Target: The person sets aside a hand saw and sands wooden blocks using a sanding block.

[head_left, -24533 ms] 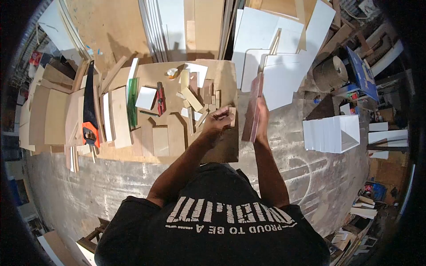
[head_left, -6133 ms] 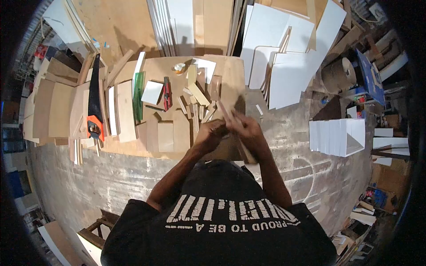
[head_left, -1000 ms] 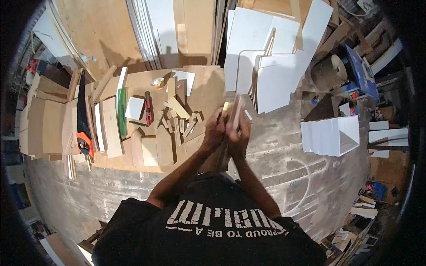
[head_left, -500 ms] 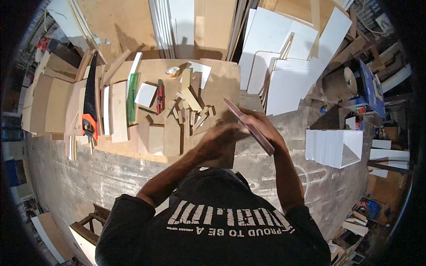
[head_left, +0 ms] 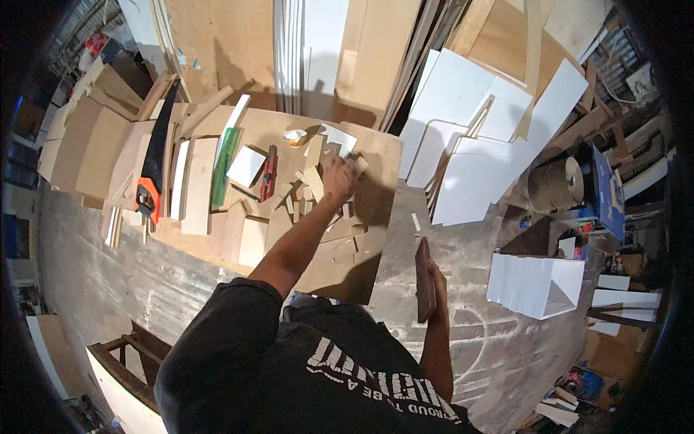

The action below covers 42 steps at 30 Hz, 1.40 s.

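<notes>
My left hand point(head_left: 340, 181) reaches over the work table among loose wood offcuts, its fingers closed at a small wooden block point(head_left: 361, 165). Under and beside it lie several short offcuts point(head_left: 295, 204) and a longer pale strip of wood point(head_left: 314, 181). A white piece of sheet point(head_left: 338, 137) lies just beyond the fingertips. Off the table's right edge, my right hand point(head_left: 437, 286) grips a reddish-brown wooden board point(head_left: 423, 282), held nearly upright over the floor. Some of that hand's fingers are hidden behind the board.
On the table point(head_left: 322, 278) are a red tool point(head_left: 268, 173), a green strip point(head_left: 225, 166), a white square point(head_left: 246, 166) and a black-and-orange handsaw point(head_left: 149, 192). White panels point(head_left: 470, 173) lean at the right. A white box point(head_left: 538, 282) and a large roll point(head_left: 555, 182) stand on the floor.
My left hand has left the brown board and moved out over the offcuts on the table. My right hand has lowered the board and brought it closer to my body. The camera view has shifted.
</notes>
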{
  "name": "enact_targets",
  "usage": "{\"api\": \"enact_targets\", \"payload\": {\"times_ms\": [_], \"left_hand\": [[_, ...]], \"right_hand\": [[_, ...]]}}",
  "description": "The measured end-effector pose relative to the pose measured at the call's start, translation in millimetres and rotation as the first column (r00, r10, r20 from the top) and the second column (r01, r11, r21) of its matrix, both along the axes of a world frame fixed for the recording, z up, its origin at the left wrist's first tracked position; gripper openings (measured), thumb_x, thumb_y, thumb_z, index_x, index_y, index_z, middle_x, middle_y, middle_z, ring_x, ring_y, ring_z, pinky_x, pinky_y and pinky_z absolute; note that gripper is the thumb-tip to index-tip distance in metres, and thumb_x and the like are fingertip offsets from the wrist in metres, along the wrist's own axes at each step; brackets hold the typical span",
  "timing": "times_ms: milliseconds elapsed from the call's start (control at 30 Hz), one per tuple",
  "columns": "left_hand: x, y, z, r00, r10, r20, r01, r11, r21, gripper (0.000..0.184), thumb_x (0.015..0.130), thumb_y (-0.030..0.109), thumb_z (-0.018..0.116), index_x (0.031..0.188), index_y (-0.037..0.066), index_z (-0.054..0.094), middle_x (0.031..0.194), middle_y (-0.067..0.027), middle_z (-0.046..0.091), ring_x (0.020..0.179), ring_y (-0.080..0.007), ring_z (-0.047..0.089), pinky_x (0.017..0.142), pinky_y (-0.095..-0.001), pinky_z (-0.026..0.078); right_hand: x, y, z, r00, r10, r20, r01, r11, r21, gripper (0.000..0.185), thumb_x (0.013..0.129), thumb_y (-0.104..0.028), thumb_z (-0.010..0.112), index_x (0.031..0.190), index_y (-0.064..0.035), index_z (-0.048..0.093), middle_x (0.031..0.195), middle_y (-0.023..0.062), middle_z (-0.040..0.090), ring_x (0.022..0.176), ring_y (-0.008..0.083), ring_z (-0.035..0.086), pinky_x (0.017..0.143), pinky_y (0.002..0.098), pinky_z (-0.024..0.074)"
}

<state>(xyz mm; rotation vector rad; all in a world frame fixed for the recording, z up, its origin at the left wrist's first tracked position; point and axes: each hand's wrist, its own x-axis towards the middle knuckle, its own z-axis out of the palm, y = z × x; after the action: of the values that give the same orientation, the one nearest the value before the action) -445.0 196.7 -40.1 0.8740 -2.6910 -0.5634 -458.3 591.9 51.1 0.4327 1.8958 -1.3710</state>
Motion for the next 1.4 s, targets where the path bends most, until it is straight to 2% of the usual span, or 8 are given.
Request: {"api": "enact_targets", "payload": {"times_ms": [67,167,367,533,667,767,1133,1400], "left_hand": [[-1,-12,11,0.981,0.172,-0.095,-0.188,0.96,-0.206,0.04,0.085,0.023,0.062,0.12,0.004,0.056,0.114,-0.0209,0.057,0.107,-0.035,0.055,0.087,-0.0452,0.047],[11,-19,38,0.96,0.212,0.181,-0.172,0.961,-0.217,0.045,0.085,0.024,0.064,0.124,0.004,0.053,0.118,-0.019,0.054,0.112,-0.0336,0.051,0.087,-0.0458,0.047],[18,-25,25,0.968,0.2,0.15,-0.191,0.979,-0.074,0.055,0.082,0.021,0.069,0.13,0.002,0.051,0.115,-0.0183,0.057,0.111,-0.0345,0.053,0.089,-0.0443,0.048],[33,-19,75,0.902,0.0,-0.433,0.156,0.933,0.326,0.046,0.08,0.013,0.071,0.121,-0.004,0.058,0.115,-0.0214,0.058,0.102,-0.0393,0.06,0.09,-0.0427,0.05],[51,23,144,0.825,-0.099,-0.557,0.399,0.8,0.448,0.05,0.082,0.013,0.071,0.127,-0.003,0.056,0.101,-0.0165,0.06,0.094,-0.0308,0.061,0.087,-0.0364,0.048],[72,45,193,0.806,-0.221,-0.549,0.511,0.727,0.458,0.05,0.083,0.011,0.07,0.129,-0.001,0.055,0.095,-0.0147,0.059,0.089,-0.0256,0.059,0.083,-0.0338,0.047],[115,60,200,0.722,-0.231,-0.652,0.593,0.691,0.413,0.048,0.087,0.014,0.071,0.131,0.004,0.055,0.097,-0.0104,0.059,0.086,-0.0196,0.056,0.077,-0.0319,0.046],[136,71,221,0.812,-0.26,-0.523,0.543,0.665,0.513,0.06,0.082,0.015,0.075,0.135,0.002,0.051,0.123,-0.0149,0.06,0.113,-0.0251,0.058,0.097,-0.0367,0.046]], "right_hand": [[6,9,2,0.998,-0.019,0.062,0.015,0.998,0.062,0.068,0.08,-0.054,0.066,0.133,-0.0109,0.059,0.088,0.0084,0.063,0.061,0.0176,0.056,0.051,0.0316,0.0464],[20,18,16,0.998,-0.041,0.043,0.039,0.999,0.034,0.068,0.081,-0.051,0.066,0.135,-0.0112,0.058,0.087,0.0069,0.062,0.06,0.0153,0.055,0.05,0.0295,0.0456],[8,12,11,0.997,0.064,-0.037,-0.067,0.994,-0.085,0.07,0.083,-0.05,0.065,0.14,-0.0112,0.053,0.084,0.0039,0.061,0.059,0.0124,0.054,0.05,0.0288,0.0458],[-20,-27,37,0.976,0.114,-0.187,-0.162,0.951,-0.263,0.067,0.086,-0.044,0.066,0.141,-0.0085,0.051,0.091,0.006,0.061,0.071,0.0141,0.059,0.063,0.0293,0.0506],[-26,-101,100,0.636,0.228,-0.737,-0.55,0.804,-0.227,0.06,0.089,-0.031,0.067,0.14,-0.0048,0.05,0.119,0.0175,0.062,0.105,0.0244,0.059,0.089,0.0365,0.0474],[-11,-137,167,0.462,0.558,-0.689,-0.628,0.755,0.191,0.062,0.089,-0.036,0.067,0.14,-0.0051,0.05,0.125,0.0222,0.06,0.107,0.0274,0.06,0.088,0.0393,0.0482],[24,-155,174,0.371,0.507,-0.778,-0.638,0.748,0.182,0.071,0.084,-0.053,0.065,0.132,-0.0017,0.057,0.123,0.0257,0.061,0.116,0.0352,0.059,0.099,0.0451,0.0445],[-40,-191,182,0.759,0.288,-0.584,-0.407,0.91,-0.081,0.077,0.081,-0.053,0.067,0.137,-0.0026,0.053,0.128,0.0257,0.059,0.117,0.0335,0.058,0.099,0.0446,0.0457]]}}
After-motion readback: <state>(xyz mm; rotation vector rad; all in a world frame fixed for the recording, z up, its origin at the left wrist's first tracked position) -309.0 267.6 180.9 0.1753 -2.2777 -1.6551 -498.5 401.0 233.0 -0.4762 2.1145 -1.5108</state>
